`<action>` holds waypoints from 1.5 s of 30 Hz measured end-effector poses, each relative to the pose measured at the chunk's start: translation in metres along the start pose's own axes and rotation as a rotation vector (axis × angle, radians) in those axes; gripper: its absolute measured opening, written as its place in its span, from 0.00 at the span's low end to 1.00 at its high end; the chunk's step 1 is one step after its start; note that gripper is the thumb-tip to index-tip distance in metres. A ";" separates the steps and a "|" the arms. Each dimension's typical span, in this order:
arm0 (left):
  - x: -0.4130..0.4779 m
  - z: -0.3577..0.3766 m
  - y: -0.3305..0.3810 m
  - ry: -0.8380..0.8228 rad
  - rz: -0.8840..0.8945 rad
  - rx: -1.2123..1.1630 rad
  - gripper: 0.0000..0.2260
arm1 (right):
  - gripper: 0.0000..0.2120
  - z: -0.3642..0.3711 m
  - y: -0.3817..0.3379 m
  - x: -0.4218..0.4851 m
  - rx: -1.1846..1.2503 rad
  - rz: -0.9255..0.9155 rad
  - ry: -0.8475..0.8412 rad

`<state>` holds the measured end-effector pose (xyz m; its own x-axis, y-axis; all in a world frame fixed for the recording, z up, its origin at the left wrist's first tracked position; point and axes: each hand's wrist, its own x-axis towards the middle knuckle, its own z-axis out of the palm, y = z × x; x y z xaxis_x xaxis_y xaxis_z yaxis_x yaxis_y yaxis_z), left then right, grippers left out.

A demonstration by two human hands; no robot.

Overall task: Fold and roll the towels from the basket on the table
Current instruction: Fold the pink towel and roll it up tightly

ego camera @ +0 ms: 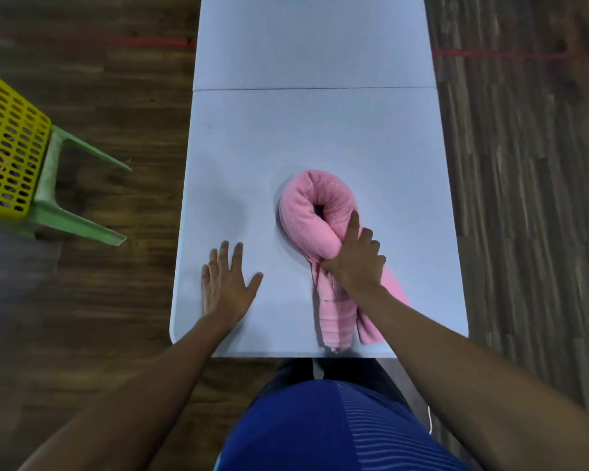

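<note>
Towel (315, 212), pink and looped, lies on the table (313, 130) near its near edge; right hand (354, 263) grips its crossed ends, forefinger out. Left hand (227, 283) rests flat, spread, well left.

Bare forearms — blue striped shirt (340, 433).

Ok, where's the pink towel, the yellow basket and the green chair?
pink towel (296, 215): head view, left side of its curled loop.
yellow basket (11, 144): head view, its holed side wall.
green chair (82, 228): head view, its nearer leg.
</note>
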<state>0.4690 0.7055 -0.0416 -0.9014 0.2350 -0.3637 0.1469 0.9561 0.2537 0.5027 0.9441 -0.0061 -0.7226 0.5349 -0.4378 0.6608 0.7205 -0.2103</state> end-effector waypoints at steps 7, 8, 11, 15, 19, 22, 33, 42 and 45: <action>0.002 -0.011 0.011 0.016 -0.053 -0.073 0.31 | 0.50 -0.008 0.005 0.006 0.071 -0.096 0.015; -0.001 -0.016 0.012 0.037 -0.061 -0.096 0.30 | 0.49 -0.013 0.004 0.006 0.106 -0.099 0.012; -0.012 -0.036 0.006 0.147 -0.114 -0.179 0.25 | 0.48 -0.026 -0.008 0.002 0.185 -0.146 -0.018; -0.032 -0.067 -0.026 0.245 -0.170 -0.210 0.20 | 0.47 -0.032 -0.044 -0.016 0.248 -0.239 -0.080; -0.051 -0.104 -0.088 0.338 -0.308 -0.265 0.17 | 0.45 -0.023 -0.121 -0.040 0.289 -0.401 -0.148; -0.063 -0.130 -0.156 0.416 -0.380 -0.314 0.15 | 0.39 -0.005 -0.197 -0.064 0.308 -0.524 -0.189; -0.042 -0.250 -0.422 0.470 -0.472 -0.274 0.13 | 0.42 0.080 -0.486 -0.141 0.419 -0.655 -0.217; 0.050 -0.334 -0.569 0.468 -0.423 -0.298 0.11 | 0.41 0.101 -0.670 -0.137 0.503 -0.621 -0.179; 0.094 -0.358 -0.610 0.462 -0.403 -0.292 0.10 | 0.40 0.108 -0.735 -0.120 0.530 -0.615 -0.186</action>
<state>0.1488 0.0813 0.0905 -0.9538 -0.2904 -0.0766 -0.2941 0.8518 0.4335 0.1259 0.3021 0.1065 -0.9714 -0.0013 -0.2375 0.2004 0.5323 -0.8225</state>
